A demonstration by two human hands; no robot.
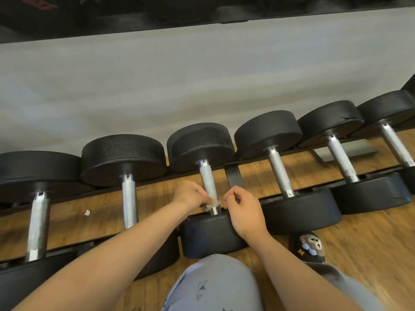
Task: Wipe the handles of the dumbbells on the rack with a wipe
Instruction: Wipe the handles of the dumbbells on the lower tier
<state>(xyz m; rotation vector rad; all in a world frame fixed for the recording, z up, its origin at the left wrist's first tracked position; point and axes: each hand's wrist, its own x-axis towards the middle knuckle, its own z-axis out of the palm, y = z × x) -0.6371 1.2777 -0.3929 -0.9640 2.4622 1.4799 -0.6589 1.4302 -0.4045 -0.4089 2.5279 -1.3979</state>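
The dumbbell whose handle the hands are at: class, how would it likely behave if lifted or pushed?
Probably heavy: the dumbbell has thick black heads. Being round, they would likely roll once off the rack. The knurled handle should resist slipping.

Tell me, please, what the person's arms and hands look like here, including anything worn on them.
Both arms are bare as far up as the view reaches: no sleeves show. The left hand and right hand wear no gloves, and no watch, bracelet or ring is visible, though the picture is slightly blurred there.
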